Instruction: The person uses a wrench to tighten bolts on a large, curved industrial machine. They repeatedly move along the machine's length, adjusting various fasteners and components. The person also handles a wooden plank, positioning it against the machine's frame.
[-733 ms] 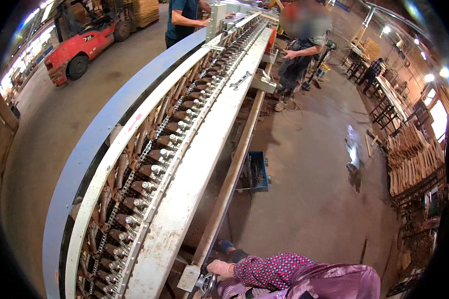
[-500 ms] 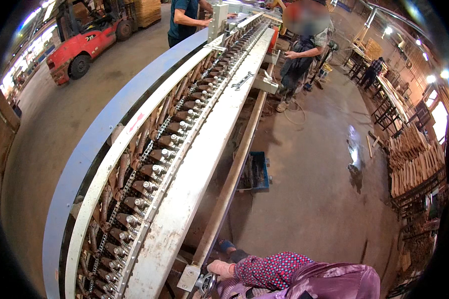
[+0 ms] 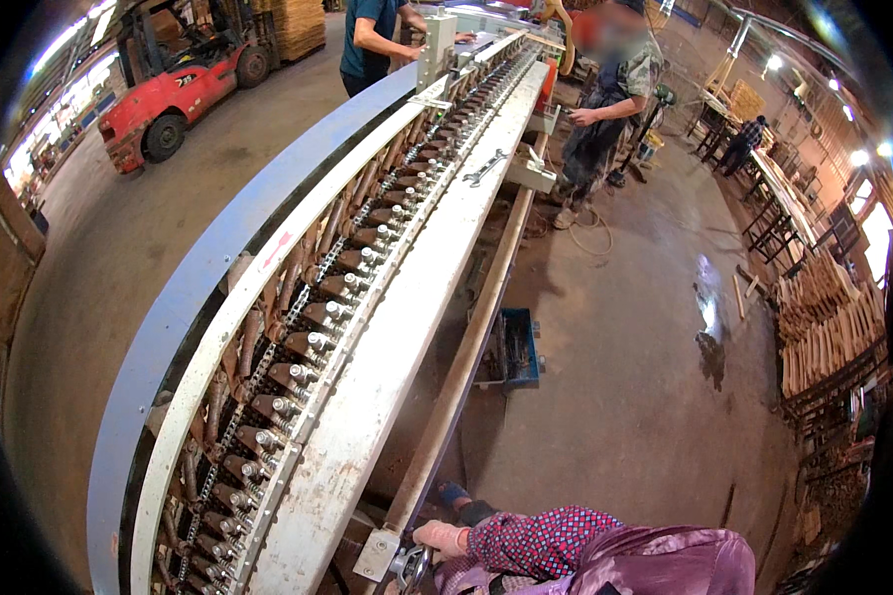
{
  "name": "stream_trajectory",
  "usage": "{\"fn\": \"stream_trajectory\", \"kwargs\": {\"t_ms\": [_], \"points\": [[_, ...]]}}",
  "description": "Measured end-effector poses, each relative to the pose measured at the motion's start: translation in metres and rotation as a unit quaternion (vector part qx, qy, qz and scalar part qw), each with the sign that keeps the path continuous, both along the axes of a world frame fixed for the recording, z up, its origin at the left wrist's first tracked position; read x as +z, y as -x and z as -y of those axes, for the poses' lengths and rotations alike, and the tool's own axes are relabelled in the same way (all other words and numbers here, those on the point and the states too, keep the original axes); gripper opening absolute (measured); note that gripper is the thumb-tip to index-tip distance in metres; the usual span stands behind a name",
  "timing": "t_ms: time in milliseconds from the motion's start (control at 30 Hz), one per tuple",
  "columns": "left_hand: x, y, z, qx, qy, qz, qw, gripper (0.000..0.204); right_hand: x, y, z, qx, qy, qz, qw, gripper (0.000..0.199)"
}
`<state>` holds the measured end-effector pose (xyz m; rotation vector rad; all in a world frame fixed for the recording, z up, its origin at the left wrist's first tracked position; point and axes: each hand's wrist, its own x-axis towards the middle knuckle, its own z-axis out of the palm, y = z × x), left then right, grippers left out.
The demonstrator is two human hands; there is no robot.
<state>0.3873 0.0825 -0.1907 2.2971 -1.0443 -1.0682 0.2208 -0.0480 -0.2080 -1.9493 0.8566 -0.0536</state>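
Left hand [image 3: 442, 536] near, by the metal fitting [image 3: 410, 567] right of the white beam [image 3: 357, 426] — whether its fingers grip, I cannot tell; wrench [image 3: 487, 168] lies far on the beam — done and remaining work don't show

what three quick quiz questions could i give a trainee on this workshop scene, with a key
1. What kind of tool lies on the long white beam?
2. Look at the forklift. True or false: its body is blue.
3. Of these, which is nearest to the camera wearer's own hand?
a) the stacked wood at the right
b) the pale metal block
c) the blue crate

Key:
1. A wrench.
2. False; it is red.
3. b
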Motion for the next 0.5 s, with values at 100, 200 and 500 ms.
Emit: {"fn": "stream_trajectory", "kwargs": {"t_ms": [100,200,500], "points": [[-0.001,-0.001,-0.003,0.004,0.003,0.001,1.0,0.038,-0.005,0.001,-0.002,-0.014,-0.022,0.013,1.0,0.055],[-0.004,-0.002,-0.005,0.002,0.006,-0.002,1.0,0.037,-0.005,-0.001,-0.002,-0.013,-0.04,-0.003,0.999,0.053],[-0.025,-0.017,-0.029,0.012,0.026,-0.02,0.999,0.036,0.012,-0.001,0.003,-0.014,-0.051,-0.002,0.999,0.055]]}}
